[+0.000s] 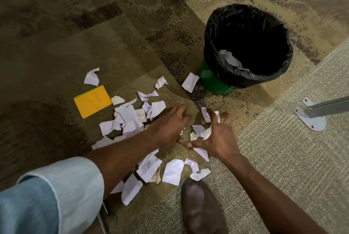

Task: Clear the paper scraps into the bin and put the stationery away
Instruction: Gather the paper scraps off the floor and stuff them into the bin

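From the head camera, a patterned brown and beige carpet (pixel 94 31) is seen from above, with torn white paper scraps (pixel 130 118) scattered across it in a loose spread. Most of the scraps are gathered in the middle of the view, between an orange sticky-note pad (pixel 92 101) on the left and a brown leather shoe (pixel 202 207) at the bottom edge. The pad is laid flat on the carpet, just beside the leftmost scraps, and a green layer is shown along its upper left edge.

A green waste bin (pixel 215 82) lined with a black plastic bag (pixel 213 44) is stood upright at the upper right, near the scraps but apart from most of them. One scrap (pixel 190 82) is lying just beside the bin's base, and some crumpled paper (pixel 229 58) is seen inside the bag.

The left hand (pixel 168 128) is stretched forward over the scraps with its fingers spread and extended, nothing being grasped. A rolled light-blue denim sleeve (pixel 62 186) is worn on that arm. The right hand (pixel 217 137) is held over a small cluster of scraps (pixel 200 131) with the fingers curled and splayed like a claw; whether the paper is actually gripped cannot be told. A grey metal furniture foot (pixel 309 120) is fixed to the floor at the right.
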Action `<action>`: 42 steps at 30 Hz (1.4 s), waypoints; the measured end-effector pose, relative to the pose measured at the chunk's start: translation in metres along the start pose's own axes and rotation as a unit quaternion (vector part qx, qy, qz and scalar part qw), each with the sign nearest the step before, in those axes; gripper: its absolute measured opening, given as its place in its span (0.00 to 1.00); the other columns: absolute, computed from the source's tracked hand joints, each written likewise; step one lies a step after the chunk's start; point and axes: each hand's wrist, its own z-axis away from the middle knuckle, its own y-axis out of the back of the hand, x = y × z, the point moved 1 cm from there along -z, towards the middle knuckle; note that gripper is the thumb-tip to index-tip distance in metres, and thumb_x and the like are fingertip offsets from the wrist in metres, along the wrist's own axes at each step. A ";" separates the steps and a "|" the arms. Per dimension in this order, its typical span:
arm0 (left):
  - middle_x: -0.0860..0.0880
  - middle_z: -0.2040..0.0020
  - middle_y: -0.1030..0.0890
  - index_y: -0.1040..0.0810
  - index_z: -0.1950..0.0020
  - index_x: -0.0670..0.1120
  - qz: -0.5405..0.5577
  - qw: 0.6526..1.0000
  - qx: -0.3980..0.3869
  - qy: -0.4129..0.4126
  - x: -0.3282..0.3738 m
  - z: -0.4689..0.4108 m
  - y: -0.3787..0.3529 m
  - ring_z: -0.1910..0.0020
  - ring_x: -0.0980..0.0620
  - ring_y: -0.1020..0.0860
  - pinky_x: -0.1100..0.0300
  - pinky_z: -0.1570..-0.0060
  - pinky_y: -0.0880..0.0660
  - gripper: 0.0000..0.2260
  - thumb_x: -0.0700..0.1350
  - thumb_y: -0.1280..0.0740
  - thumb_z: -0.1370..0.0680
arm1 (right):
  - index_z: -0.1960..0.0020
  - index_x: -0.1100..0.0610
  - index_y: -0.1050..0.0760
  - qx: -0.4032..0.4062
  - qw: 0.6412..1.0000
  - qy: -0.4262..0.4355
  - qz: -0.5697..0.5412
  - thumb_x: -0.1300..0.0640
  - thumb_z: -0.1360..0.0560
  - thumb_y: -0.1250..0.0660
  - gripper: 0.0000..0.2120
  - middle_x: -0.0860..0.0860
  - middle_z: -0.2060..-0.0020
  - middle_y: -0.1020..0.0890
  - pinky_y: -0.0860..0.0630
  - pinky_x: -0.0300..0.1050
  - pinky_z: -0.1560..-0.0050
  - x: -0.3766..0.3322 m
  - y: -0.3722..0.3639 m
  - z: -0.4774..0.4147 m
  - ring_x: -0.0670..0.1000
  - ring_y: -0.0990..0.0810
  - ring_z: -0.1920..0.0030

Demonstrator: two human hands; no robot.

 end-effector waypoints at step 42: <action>0.55 0.58 0.17 0.17 0.48 0.49 0.230 0.922 0.302 0.072 0.046 -0.022 0.205 0.66 0.63 0.20 0.70 0.72 0.23 0.06 0.47 0.25 0.23 | 0.46 0.51 0.15 0.304 0.922 0.165 -0.172 0.58 0.25 0.23 0.08 0.50 0.45 0.17 0.25 0.28 0.60 -0.047 0.207 -0.010 0.47 0.18 0.53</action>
